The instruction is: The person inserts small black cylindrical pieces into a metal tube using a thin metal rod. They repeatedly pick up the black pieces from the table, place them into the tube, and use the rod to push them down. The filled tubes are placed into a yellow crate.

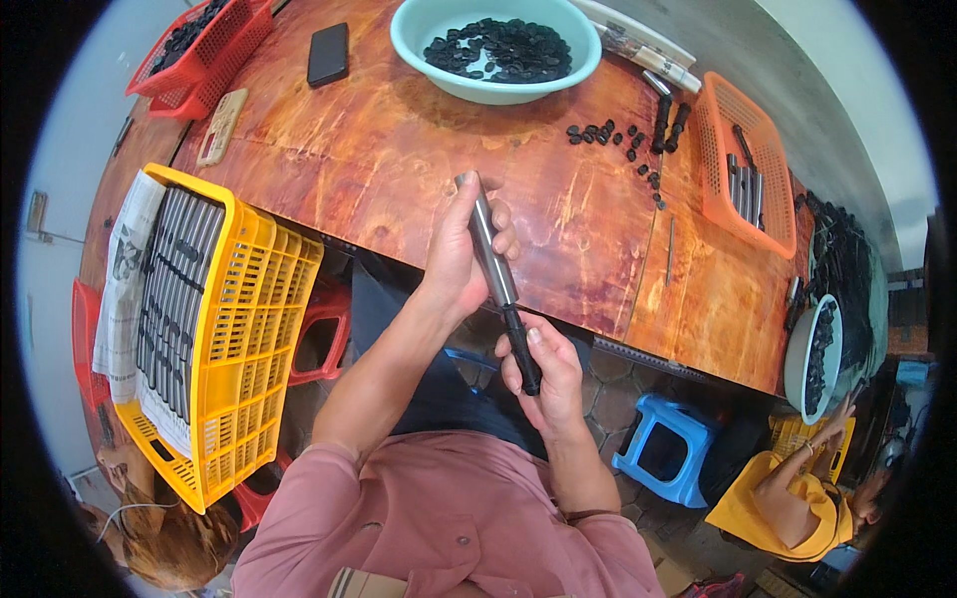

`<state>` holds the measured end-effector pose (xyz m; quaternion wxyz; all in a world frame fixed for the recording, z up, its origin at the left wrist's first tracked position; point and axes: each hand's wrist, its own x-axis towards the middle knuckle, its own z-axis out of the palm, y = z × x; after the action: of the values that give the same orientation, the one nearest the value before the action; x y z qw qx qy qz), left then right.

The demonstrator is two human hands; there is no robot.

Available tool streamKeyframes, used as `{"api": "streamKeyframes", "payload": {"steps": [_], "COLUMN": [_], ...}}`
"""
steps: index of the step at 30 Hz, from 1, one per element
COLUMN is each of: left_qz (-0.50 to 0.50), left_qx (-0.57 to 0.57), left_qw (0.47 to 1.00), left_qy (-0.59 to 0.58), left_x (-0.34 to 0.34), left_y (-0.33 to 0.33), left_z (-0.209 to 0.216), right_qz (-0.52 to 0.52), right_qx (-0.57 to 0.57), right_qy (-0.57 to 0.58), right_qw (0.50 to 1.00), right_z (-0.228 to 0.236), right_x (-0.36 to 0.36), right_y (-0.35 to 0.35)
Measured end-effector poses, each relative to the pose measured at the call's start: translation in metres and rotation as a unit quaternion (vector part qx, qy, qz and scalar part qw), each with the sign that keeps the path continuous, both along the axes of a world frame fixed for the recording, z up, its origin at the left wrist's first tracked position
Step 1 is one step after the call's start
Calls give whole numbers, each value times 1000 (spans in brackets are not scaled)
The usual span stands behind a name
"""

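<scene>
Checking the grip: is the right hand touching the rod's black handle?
Touching. The head view shows the right hand wrapped around the black handle of the metal rod.

A small assembly workshop: a worn wooden surface (399, 149) holds a bowl of black parts (495, 48), plastic crates of metal rods (214, 299), and low plastic stools (670, 448) underneath.

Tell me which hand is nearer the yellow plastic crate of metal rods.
Left. The left hand grips the grey metal tube, just right of the yellow plastic crate; the right hand holds the tube's black handle end, farther right.
</scene>
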<state>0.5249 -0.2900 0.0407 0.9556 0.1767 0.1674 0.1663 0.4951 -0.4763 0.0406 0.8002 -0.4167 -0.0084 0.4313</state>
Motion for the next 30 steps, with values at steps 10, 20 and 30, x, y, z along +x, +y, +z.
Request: {"api": "streamKeyframes", "payload": {"steps": [10, 20, 30], "left_qz": [23, 27, 64], "left_qx": [49, 33, 58], "left_qw": [994, 997, 993], "left_qy": [89, 58, 78], "left_x": [0, -2, -2], "left_y": [-2, -2, -8], "left_z": [3, 1, 6], "right_qz": [59, 59, 53], "right_qx": [47, 33, -2], "right_qy": [128, 120, 80], "right_qw": [989, 990, 995], "right_z": [-4, -1, 0], "right_x": [4, 3, 1], "right_y": [-1, 2, 0]}}
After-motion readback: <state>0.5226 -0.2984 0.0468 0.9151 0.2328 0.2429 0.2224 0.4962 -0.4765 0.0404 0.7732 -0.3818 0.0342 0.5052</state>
